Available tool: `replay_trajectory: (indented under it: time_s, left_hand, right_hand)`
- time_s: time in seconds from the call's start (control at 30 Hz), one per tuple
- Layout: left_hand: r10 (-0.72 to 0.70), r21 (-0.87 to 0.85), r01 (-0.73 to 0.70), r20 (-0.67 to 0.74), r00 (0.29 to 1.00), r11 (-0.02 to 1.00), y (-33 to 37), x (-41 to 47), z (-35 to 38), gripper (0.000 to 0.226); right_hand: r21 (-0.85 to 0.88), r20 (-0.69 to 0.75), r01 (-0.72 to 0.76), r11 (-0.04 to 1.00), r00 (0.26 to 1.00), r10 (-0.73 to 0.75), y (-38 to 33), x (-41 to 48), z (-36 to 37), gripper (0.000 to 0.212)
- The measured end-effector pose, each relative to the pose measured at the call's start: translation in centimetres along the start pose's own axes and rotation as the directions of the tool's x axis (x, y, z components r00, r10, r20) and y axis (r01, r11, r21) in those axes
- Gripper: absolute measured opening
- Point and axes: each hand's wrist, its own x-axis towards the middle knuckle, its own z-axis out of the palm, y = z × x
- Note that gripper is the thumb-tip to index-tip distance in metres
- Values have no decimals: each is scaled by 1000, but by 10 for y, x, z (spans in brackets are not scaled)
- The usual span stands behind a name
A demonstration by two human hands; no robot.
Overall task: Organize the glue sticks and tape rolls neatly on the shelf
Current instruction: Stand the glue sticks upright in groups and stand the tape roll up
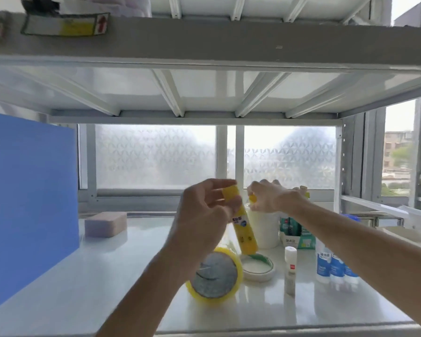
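Left hand grips the yellow glue stick near its top; right hand pinches a small yellow piece. Stick likely light, rigid, smooth; hold mid-barrel.

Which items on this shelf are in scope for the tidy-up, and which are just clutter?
In scope:
- yellow glue stick, held in left hand
- small yellow item, pinched in right hand
- yellow tape roll, on edge
- white tape roll, lying flat
- small white glue stick, upright
- blue-and-white glue sticks

Clutter:
- sponge block
- blue board
- green box
- white container
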Motion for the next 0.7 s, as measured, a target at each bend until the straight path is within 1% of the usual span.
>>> replay_trajectory:
  time_s: [0.03,0.07,0.13,0.17,0.23,0.33,0.4,0.47,0.5,0.53,0.6,0.7]
  left_hand:
    - [-21,-4,21,5,1000,1000,-9,-6,10,23]
    - [-47,-8,47,1,999,999,-19,-11,22,22]
    - [-98,11,99,-23,995,995,-36,-20,45,24]
    - [-110,26,111,-47,993,993,-42,-23,53,27]
    - [-89,62,98,-132,987,993,-50,-24,60,34]
    - [-32,119,59,-214,976,991,-47,-22,52,32]
    - [-10,85,31,-237,971,996,-38,-18,34,29]
    - [41,8,-41,-277,960,999,-22,-11,6,30]
    - [95,27,-91,-300,949,995,-15,-5,-11,32]
    - [152,99,-127,-310,939,987,-8,1,-29,34]
    - [188,277,-110,-270,944,955,-1,12,-65,37]
    - [90,448,-3,-174,981,894,-14,18,-103,33]
  right_hand:
    - [-25,-34,15,1000,999,-16,1,3,2,15]
    - [-44,-68,19,999,997,-22,1,5,3,10]
    - [-13,-122,12,1000,992,-14,3,11,0,11]
    - [40,-159,3,999,987,4,5,14,-2,17]
    - [168,-267,1,986,963,45,6,16,-13,29]
    - [327,-436,81,942,897,74,5,10,-30,30]
    - [425,-492,165,890,867,74,-3,0,-41,28]
    - [503,-500,242,830,864,51,-18,-14,-49,28]
    - [545,-485,275,792,874,31,-26,-20,-51,27]
    - [582,-457,300,756,889,-1,-37,-26,-53,24]
    - [638,-388,330,696,918,-79,-62,-38,-52,21]
    - [699,-281,343,627,939,-199,-103,-48,-38,23]
